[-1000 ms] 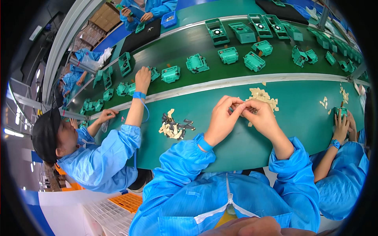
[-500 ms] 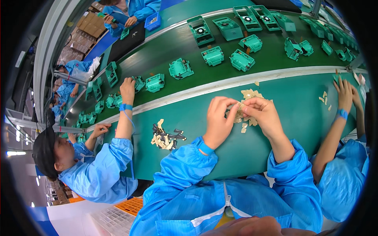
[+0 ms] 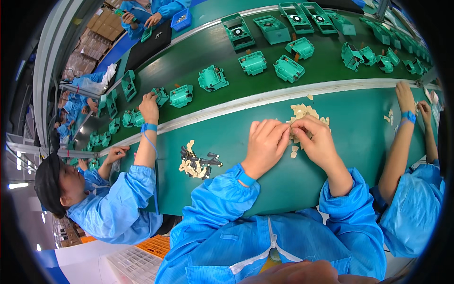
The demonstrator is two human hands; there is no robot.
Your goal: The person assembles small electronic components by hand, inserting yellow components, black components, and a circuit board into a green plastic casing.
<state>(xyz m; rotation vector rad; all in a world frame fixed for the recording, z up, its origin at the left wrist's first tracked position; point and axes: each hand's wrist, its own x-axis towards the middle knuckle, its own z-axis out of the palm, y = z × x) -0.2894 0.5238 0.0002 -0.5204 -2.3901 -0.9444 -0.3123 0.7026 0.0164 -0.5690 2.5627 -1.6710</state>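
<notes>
In front of me, my left hand [image 3: 266, 144] and my right hand [image 3: 316, 141] meet with their fingertips pinched together. Whatever sits between them is too small and covered to make out. Just beyond my right fingers lies a loose pile of small pale tan pieces [image 3: 304, 111], thin and flat, partly hidden by the hand. To the left of my left hand is a second heap, where tan pieces [image 3: 190, 167] mix with small black parts [image 3: 212, 160] that have light tips. Both heaps rest on the green work surface [image 3: 227, 194].
Past a pale rail [image 3: 236, 105], a dark green conveyor [image 3: 189, 71] carries several green plastic housings [image 3: 213, 78]. A co-worker's hand [image 3: 150, 108] touches a housing at left; another co-worker's hand [image 3: 405, 98] reaches the rail at right. A blue bin [image 3: 181, 20] stands across the belt.
My fingertips have drawn closer together over the same spot. Housings on the belt appear slightly further left. The right co-worker's hand has moved a little left, and another green housing shows near it.
</notes>
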